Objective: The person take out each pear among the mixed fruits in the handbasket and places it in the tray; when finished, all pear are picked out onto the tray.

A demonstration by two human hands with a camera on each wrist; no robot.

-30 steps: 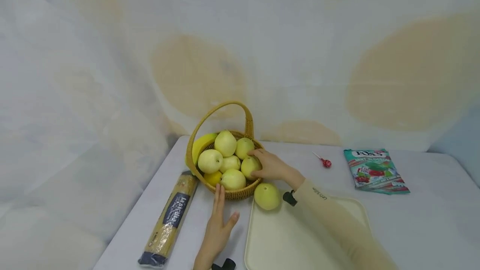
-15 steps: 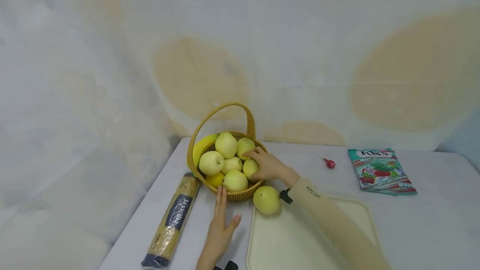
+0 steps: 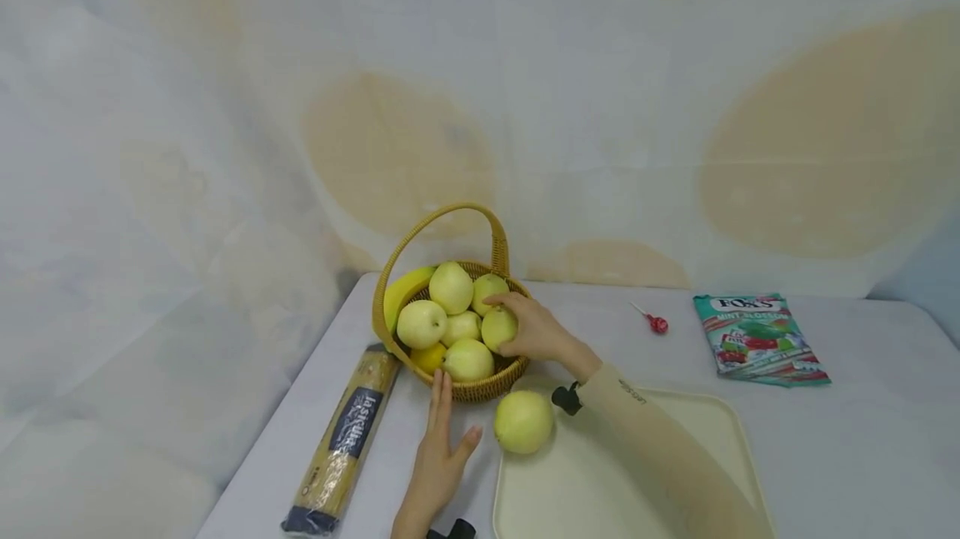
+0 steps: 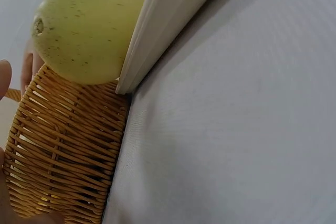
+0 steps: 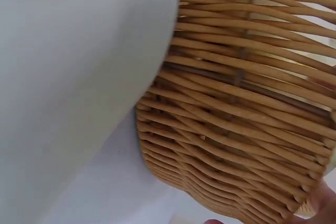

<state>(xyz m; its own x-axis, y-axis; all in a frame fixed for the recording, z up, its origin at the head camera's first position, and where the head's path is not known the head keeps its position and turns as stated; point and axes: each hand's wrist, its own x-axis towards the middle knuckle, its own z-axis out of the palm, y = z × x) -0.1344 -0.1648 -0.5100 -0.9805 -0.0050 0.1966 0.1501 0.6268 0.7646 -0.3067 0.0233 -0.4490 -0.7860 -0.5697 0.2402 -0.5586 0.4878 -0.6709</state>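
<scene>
A wicker basket with a tall handle holds several pale-green pears, a banana and a yellow fruit. Over its right rim, my right hand grips a pear between thumb and fingers, the pear still nestled among the others. My left hand has its fingers extended, fingertips right at the basket's front side. Just in front of the basket, a loose pear sits on the near-left corner area of the cream tray. The left wrist view shows this speckled pear beside the woven wall.
Left of the basket lies a packet of spaghetti. A red lollipop and a green bag of Fox's candy lie at the back right. Patterned cloth hangs behind the white table.
The loose pear has rolled toward me and slightly left on the tray. My right hand has stayed around the pear in the basket; the left hand has barely moved.
</scene>
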